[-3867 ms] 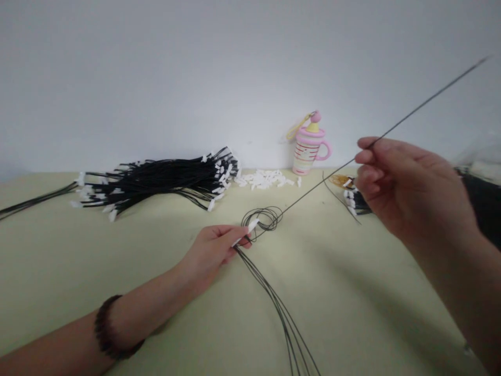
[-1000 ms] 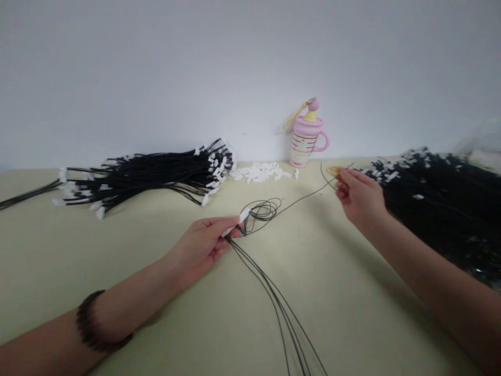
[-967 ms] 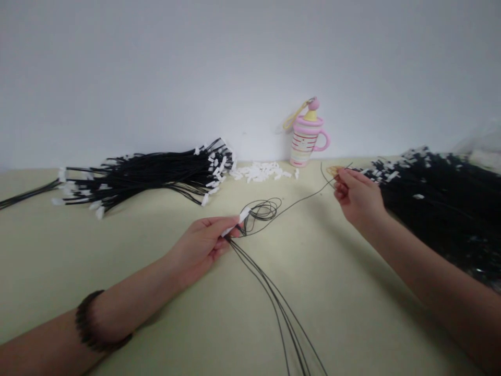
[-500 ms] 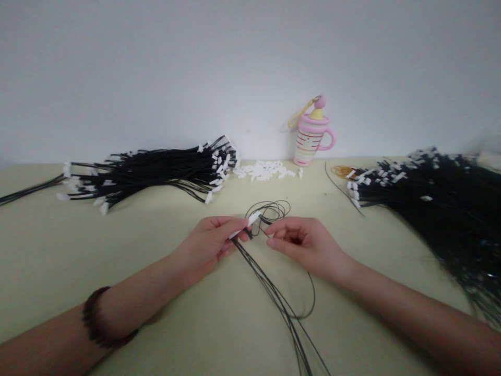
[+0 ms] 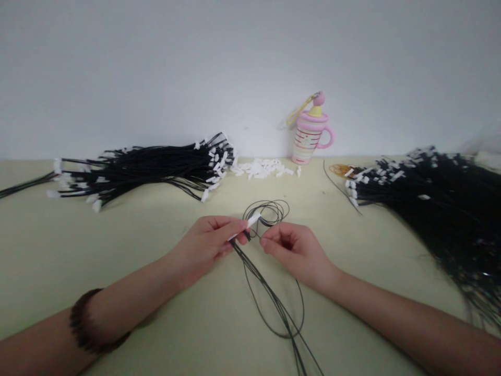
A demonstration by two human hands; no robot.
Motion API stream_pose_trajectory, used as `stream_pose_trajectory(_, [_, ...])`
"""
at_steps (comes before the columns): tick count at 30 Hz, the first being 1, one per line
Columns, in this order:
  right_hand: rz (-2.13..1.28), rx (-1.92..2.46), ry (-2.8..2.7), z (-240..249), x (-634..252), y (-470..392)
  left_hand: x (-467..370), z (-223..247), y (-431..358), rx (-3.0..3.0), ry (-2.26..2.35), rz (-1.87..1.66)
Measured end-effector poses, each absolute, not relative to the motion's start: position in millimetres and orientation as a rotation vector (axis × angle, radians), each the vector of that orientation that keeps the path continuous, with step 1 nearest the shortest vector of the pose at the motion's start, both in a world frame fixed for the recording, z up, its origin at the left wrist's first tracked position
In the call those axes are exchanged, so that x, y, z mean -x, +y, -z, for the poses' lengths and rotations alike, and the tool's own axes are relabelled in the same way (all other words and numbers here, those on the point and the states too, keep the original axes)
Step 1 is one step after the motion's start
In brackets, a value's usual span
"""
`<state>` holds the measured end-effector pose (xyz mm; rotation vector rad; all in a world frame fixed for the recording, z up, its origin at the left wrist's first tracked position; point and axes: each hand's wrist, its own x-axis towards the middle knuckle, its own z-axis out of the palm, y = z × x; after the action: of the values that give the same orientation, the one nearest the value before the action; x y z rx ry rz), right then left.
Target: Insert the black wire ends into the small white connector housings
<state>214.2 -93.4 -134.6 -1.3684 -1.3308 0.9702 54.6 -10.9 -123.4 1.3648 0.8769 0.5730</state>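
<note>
My left hand [image 5: 211,241] is closed around a white plastic connector [image 5: 254,219], its thumb lying along the top. Several thin black wires [image 5: 270,293] trail from that connector down toward the table's near edge. Just to the right, my right hand [image 5: 295,249] pinches a single black wire [image 5: 256,234] between thumb and forefinger, close to the connector. Behind the fingers lies a loose coil of thin black wire [image 5: 279,209]. A wide loop of wire [image 5: 302,308] hangs below my right hand. The connector's lower part is hidden by my left fingers.
A bundle of black wires with white ends [image 5: 156,166] lies at the back left. Small white plastic pieces [image 5: 260,167] are heaped beside it, near a pink striped cup [image 5: 307,137]. At right is a larger pile of black wires [image 5: 434,209], with amber-coloured loops [image 5: 340,170] at its left end.
My right hand has come slightly left and down, nearer the connector, still pinching the wire. The loop below it has widened and moved lower. My left hand keeps its grip.
</note>
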Motion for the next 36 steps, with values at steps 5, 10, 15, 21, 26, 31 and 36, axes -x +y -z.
stream_pose_trajectory(5, [-0.964, 1.369, -1.329, 135.5, -214.3, -92.5, -54.4, 122.4, -11.7, -1.378, 0.872, -0.569])
stream_pose_trajectory(10, [-0.916, 1.391, -1.348, 135.6, -212.8, -92.8, -54.3, 125.7, -11.7, -1.443, 0.901, -0.561])
stream_pose_trajectory(15, [-0.878, 1.407, -1.341, 137.8, -212.3, -93.5, -55.4, 125.8, -14.6, -1.492, 0.924, -0.587])
stream_pose_trajectory(21, [-0.874, 1.39, -1.371, 136.7, -212.5, -94.2, -56.6, 121.5, -17.0, -1.495, 0.925, -0.592])
stream_pose_trajectory(26, [-0.869, 1.375, -1.409, 133.8, -212.7, -94.1, -55.9, 122.9, -16.1, -1.493, 0.917, -0.594])
stream_pose_trajectory(31, [-0.853, 1.361, -1.429, 134.1, -213.0, -93.9, -56.0, 123.1, -16.5, -1.506, 0.903, -0.596])
stream_pose_trajectory(36, [-0.839, 1.358, -1.436, 134.2, -212.6, -94.3, -55.6, 120.7, -17.5, -1.573, 0.913, -0.566])
